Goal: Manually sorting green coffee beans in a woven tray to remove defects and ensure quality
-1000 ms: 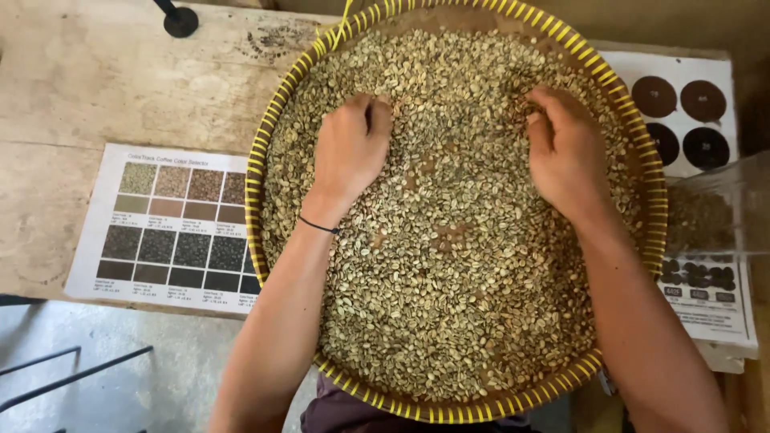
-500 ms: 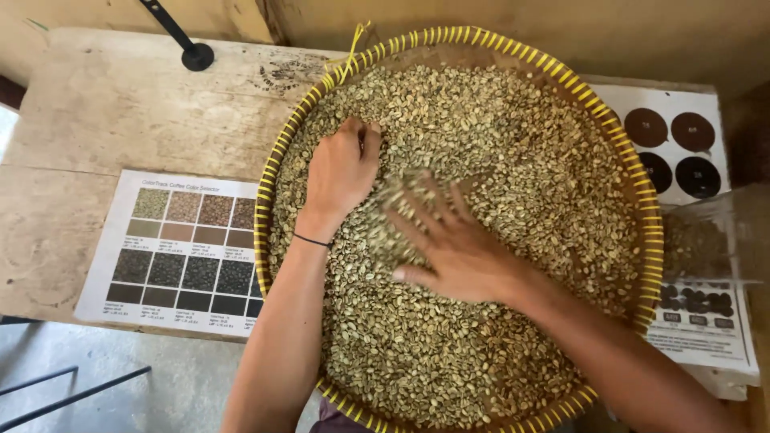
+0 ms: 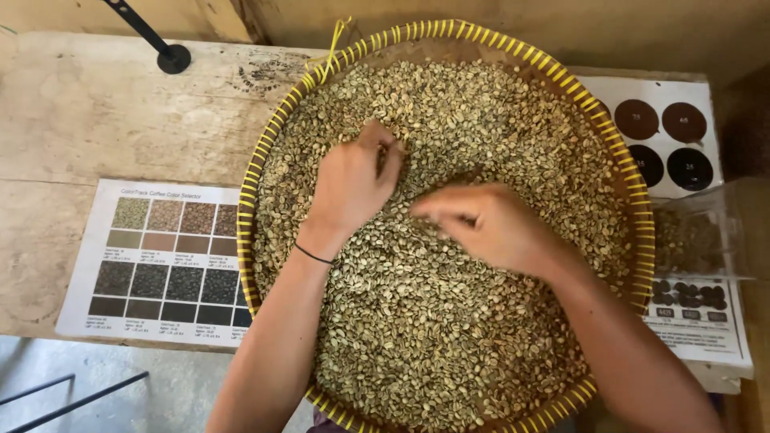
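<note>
My left hand [image 3: 350,186] lies knuckles up on the pale green beans [image 3: 449,321] in the middle of the round woven tray [image 3: 642,240] with its yellow rim, the fingers curled down into the heap; whether they pinch a bean I cannot tell. My right hand [image 3: 489,224] is just beside it, blurred, its fingers drawn together low over the beans, and again I cannot tell if anything is caught between them. The beans fill nearly the whole tray in one layer, with a little bare weave showing at the far edge, and no separate small pile shows inside it. As far as I can judge, most of the heap is not yet gone through. The tray sits on a worn wooden table [image 3: 96,120]. A printed colour chart [image 3: 160,256] lies to the left, a sheet with dark round samples [image 3: 666,144] to the right, with a clear tub [image 3: 698,232] of beans beside it.
</note>
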